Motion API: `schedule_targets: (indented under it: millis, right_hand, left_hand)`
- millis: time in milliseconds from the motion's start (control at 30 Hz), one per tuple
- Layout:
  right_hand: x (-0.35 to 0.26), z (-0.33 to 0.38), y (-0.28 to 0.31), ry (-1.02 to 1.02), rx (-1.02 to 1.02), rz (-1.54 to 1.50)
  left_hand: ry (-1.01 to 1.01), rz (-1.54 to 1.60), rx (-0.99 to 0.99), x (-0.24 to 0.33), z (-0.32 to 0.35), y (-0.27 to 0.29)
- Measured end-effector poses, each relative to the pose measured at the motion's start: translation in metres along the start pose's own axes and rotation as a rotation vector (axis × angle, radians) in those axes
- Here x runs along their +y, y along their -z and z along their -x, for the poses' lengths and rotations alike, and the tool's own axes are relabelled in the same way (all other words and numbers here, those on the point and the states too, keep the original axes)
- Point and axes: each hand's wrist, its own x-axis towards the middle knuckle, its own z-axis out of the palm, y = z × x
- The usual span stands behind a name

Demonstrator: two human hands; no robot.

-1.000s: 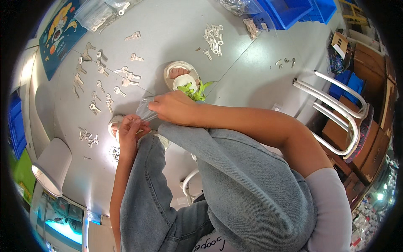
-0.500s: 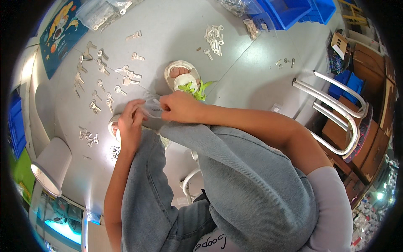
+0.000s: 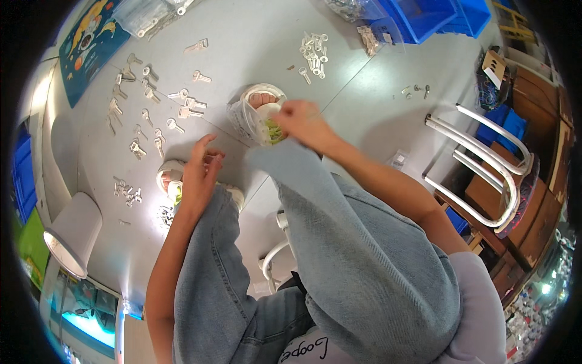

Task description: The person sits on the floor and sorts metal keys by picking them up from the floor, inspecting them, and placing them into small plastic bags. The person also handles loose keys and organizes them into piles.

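Observation:
My right hand (image 3: 305, 125) is closed in a pinch, slightly blurred, over my right sandal. From its fingers a small clear plastic bag (image 3: 245, 119) spreads to the left across the front of the sandal. What the bag contains, if anything, is hard to make out. My left hand (image 3: 202, 167) is empty above the left sandal, its fingers bent and apart. Ahead of it several loose metal key blanks (image 3: 191, 113) are scattered on the grey floor. A pile of round-headed key blanks (image 3: 313, 54) lies beyond my right foot.
Blue plastic bins (image 3: 418, 21) and stuffed clear bags (image 3: 357, 9) stand at the far right. A white-framed stool (image 3: 479, 151) lies on the right. At left are a lamp with a white shade (image 3: 76, 233), a small heap of keys (image 3: 127, 191) and a dark blue poster (image 3: 91, 51).
My right hand has moved away from the left one, right and forward, taking the plastic bag with it. My left hand has let go of the bag and its fingers have parted.

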Motion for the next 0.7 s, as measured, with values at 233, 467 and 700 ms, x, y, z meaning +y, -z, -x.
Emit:
schedule_targets:
  millis: [233, 467, 700]
  right_hand:
    - [0.105, -0.101, 0.07, -0.109, 0.569, 0.098]
    - [0.092, -0.115, 0.065, -0.289, 0.721, 0.218]
    - [0.103, -0.118, 0.061, -0.249, 0.723, 0.262]
  left_hand:
    - [0.093, 0.028, -0.029, -0.009, 0.01, 0.0]
    - [0.2, 0.185, 0.096, -0.012, 0.03, 0.017]
    - [0.162, 0.211, 0.093, -0.001, 0.027, 0.013]
